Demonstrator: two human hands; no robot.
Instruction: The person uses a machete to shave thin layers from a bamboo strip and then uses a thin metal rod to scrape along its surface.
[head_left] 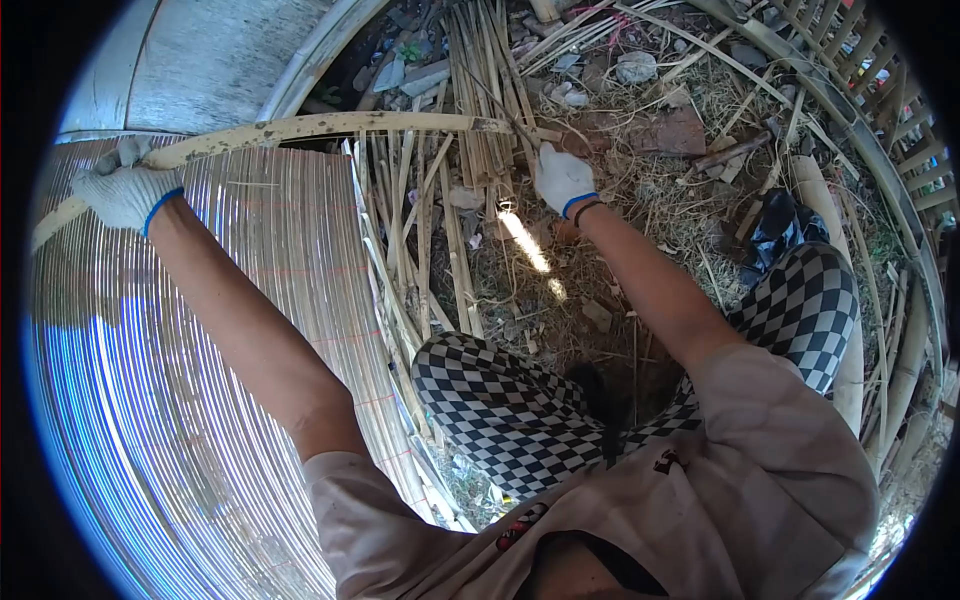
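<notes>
A long pale bamboo strip [340, 123] with dark spots curves across the upper left. My left hand [128, 190], in a white glove with a blue cuff, is wrapped round it at the far left. At the strip's right end is my right hand [563, 178], gloved too, its fingers closed on a thin dark stick or blade that is too small to make out. Below the strip lies a mat of thin bamboo slats [270, 260]. A bundle of split bamboo [485, 90] lies behind the strip's right end.
Stones, a flat brick [675, 130], dry grass and shavings cover the ground. At the right are a black plastic bag [785, 230], thick bamboo poles [835, 200] and a slatted bamboo fence [915, 150]. My crossed legs in checked trousers [520, 410] are below.
</notes>
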